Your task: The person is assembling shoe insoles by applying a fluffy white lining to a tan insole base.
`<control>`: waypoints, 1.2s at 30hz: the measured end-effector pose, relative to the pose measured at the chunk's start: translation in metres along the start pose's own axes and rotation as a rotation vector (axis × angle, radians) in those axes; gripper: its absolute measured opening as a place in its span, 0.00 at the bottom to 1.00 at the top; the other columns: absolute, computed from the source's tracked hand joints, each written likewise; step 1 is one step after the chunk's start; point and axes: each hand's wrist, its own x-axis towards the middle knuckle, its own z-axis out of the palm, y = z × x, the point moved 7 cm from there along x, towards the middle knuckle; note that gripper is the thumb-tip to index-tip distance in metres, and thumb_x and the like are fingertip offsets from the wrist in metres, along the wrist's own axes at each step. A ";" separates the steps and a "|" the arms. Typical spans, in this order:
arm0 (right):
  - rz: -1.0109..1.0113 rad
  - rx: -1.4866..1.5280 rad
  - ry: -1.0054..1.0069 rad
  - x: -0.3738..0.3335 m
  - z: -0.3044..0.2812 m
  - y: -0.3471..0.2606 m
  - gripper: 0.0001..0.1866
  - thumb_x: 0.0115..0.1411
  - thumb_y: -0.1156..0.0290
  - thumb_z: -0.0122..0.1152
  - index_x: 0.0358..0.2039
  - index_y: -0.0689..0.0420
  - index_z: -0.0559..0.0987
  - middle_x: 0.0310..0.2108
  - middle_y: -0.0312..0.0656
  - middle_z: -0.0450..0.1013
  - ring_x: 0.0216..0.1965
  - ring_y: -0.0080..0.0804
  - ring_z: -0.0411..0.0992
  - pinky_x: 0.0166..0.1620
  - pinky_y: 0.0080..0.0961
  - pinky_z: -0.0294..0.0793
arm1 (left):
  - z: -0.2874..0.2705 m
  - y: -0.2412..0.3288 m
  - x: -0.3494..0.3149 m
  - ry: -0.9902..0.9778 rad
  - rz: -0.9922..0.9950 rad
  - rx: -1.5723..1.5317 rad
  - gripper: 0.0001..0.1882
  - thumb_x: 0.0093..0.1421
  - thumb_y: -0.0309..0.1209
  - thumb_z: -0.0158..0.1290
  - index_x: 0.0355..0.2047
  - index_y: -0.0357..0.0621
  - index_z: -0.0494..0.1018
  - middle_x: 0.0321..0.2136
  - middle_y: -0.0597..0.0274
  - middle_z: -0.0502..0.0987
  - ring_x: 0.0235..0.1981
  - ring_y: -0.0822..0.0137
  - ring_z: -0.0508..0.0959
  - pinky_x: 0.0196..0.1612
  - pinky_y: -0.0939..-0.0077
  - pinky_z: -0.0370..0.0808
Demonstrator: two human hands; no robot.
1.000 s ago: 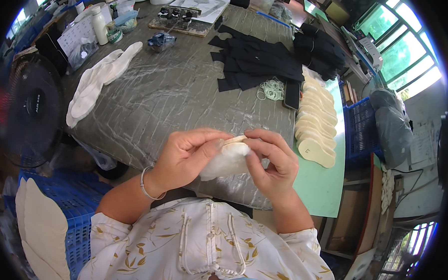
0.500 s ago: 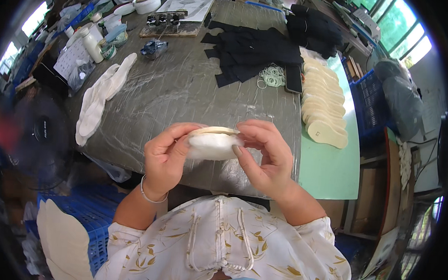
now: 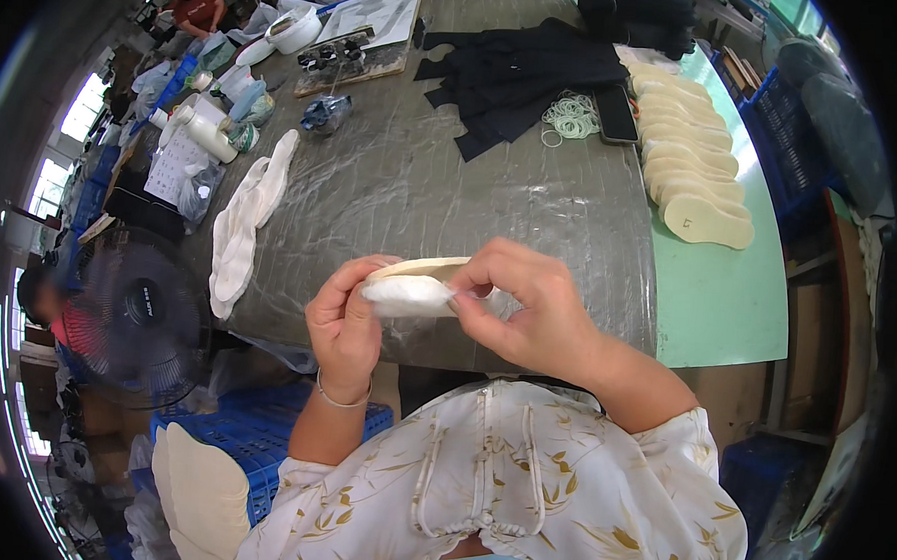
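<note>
Between my hands, above the near edge of the table, is a cream insole [image 3: 421,266] with a soft white fabric piece [image 3: 408,297] against its near side. My left hand [image 3: 345,321] is closed round their left end, thumb in front and fingers behind. With thumb and fingertips, my right hand [image 3: 533,302] pinches the edge of the white fabric at its right end. The insole's far side and the left fingertips are hidden.
White insole-shaped pieces [image 3: 251,226] lie on the table's left. Overlapping cream insoles [image 3: 696,156] line the green board [image 3: 713,302] at right. Farther back are black cloth pieces [image 3: 522,78], pale rubber bands [image 3: 572,116] and a dark phone [image 3: 616,114]. A fan [image 3: 139,312] stands at left.
The view has swung, so the table appears shifted right. My right hand has turned inward and pinches the fabric's edge; the insole and fabric are tilted and gape apart more at the right.
</note>
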 end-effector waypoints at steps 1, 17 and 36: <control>-0.056 -0.048 0.045 -0.001 0.000 -0.001 0.05 0.48 0.79 0.65 0.26 0.59 0.77 0.26 0.41 0.73 0.25 0.35 0.74 0.29 0.26 0.73 | -0.001 0.000 -0.001 -0.003 -0.002 0.005 0.11 0.66 0.26 0.48 0.44 0.30 0.73 0.42 0.46 0.77 0.44 0.61 0.77 0.50 0.69 0.73; -0.227 -0.209 0.185 -0.004 -0.005 -0.007 0.08 0.46 0.81 0.65 0.27 0.59 0.76 0.31 0.40 0.77 0.28 0.34 0.75 0.30 0.26 0.76 | 0.007 0.001 -0.003 -0.098 0.039 0.027 0.09 0.67 0.28 0.47 0.42 0.35 0.71 0.41 0.47 0.75 0.42 0.61 0.77 0.48 0.68 0.74; 0.085 0.036 -0.117 0.049 -0.031 0.046 0.10 0.58 0.80 0.56 0.40 0.61 0.79 0.32 0.39 0.78 0.31 0.24 0.73 0.38 0.21 0.73 | 0.004 -0.011 0.058 -0.186 -0.010 0.180 0.24 0.65 0.38 0.52 0.57 0.38 0.66 0.46 0.56 0.76 0.48 0.69 0.74 0.54 0.71 0.68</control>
